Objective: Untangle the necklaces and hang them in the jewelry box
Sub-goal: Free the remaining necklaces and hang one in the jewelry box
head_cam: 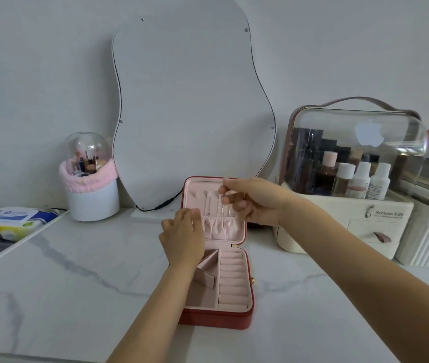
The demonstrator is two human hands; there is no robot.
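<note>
We are reading "Serious Life" on the front of the cream cosmetics organizer (381, 213), with a smaller line under it that is blurring out. We are making out no words on the tissue pack (11, 218) or the bottles (360, 179).

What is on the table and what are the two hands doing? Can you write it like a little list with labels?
box: red jewelry box, open, pink inside, lid standing up
necklaces: thin chains hanging inside the lid
left hand: left hand at the lid's left edge, fingers bent; what it holds is unclear
right hand: right hand near the lid's top, pinching a chain
behind box: wavy mirror
left side: white brush holder with a clear dome
right side: makeup case with bottles
table: white marble top
</note>
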